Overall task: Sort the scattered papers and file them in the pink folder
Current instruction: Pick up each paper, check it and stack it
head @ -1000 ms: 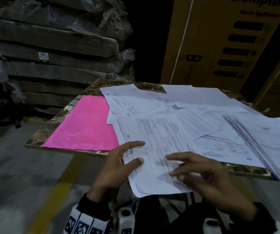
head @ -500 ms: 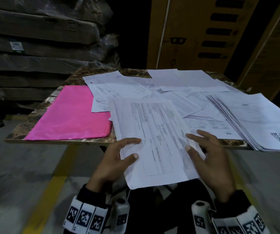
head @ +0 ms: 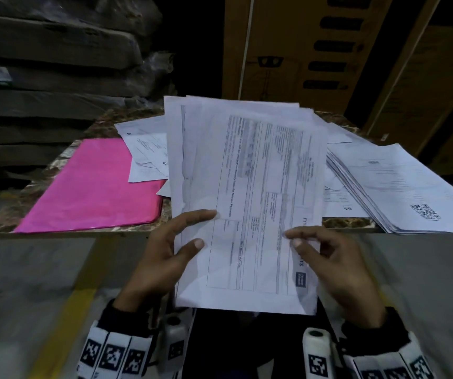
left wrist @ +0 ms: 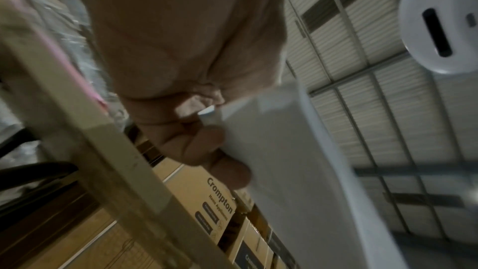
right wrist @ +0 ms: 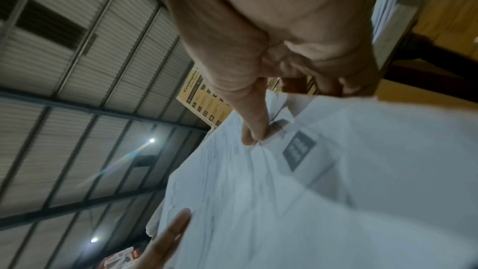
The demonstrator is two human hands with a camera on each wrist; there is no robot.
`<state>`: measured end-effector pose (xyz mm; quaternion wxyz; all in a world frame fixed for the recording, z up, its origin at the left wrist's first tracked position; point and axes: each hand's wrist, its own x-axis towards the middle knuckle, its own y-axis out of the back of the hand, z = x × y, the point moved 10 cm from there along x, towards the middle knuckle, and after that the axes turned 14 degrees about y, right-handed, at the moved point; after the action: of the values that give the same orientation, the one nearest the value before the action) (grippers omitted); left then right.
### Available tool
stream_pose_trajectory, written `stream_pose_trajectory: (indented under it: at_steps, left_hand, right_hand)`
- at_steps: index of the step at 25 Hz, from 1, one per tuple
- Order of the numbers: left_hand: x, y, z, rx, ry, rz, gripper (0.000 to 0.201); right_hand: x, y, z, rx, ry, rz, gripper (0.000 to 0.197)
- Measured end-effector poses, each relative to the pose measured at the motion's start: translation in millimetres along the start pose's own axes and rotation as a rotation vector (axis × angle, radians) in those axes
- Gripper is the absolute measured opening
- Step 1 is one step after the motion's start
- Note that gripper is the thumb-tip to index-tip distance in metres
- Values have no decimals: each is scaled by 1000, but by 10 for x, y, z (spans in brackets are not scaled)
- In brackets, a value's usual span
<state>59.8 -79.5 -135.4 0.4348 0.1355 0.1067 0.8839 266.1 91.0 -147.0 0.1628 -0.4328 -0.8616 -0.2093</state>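
Both hands pinch the lower edges of the sheaf (head: 249, 198) raised above the table (head: 64, 232) near the folder (head: 94, 187), left hand (head: 162, 255) and right hand (head: 337, 266) thumbs on top; light, limp, slippery sheets probably fan apart unless gripped at both side edges.

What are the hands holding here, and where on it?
A bundle of papers: left hand grips its lower left edge, right hand pinches its lower right edge.

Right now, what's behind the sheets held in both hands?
Behind the held sheets lie scattered papers on the table and a fanned stack. Cardboard boxes stand beyond. The table's middle is covered.
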Motion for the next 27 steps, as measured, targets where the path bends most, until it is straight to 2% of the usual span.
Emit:
stream_pose_trajectory:
  at_steps: [2,4,7,9,11,14,16,20,21,24,27]
  left_hand:
    - [71,1,119,25,-44,46,50]
    - [176,58,329,42,-105,152,61]
    - [344,101,733,27,-225,252,78]
    - [393,124,923,39,-347,332,87]
    - [461,82,858,-11,-361,342,99]
    - [531,-57,628,-91,-255,335,108]
    - [515,-97,692,-66,-285,379,109]
    - [552,-57,876,-50,-404,417,101]
    - [557,-53,836,-48,-392,416,98]
    - [582,-163,532,-65,-241,376,99]
    - [660,-321,391,-44,-204,367,88]
  right_hand:
    - [101,15,-118,26,50,24,24]
    - [288,54,-332,27,134,81,28]
    - [538,88,-726,-23,331,126,39]
    - [586,127,-848,-103,446,181,37]
    - [580,149,-640,-121,428,221,41]
    - [552,77,-173,-73,290,207,53]
    - [593,71,-163,-77,301,207,53]
    - [716,174,-358,-110,418,226,45]
    - [701,148,-338,-107,414,202,43]
    - [600,7,-86,-43,322,133,53]
    - [651,41,50,-46,294,138,54]
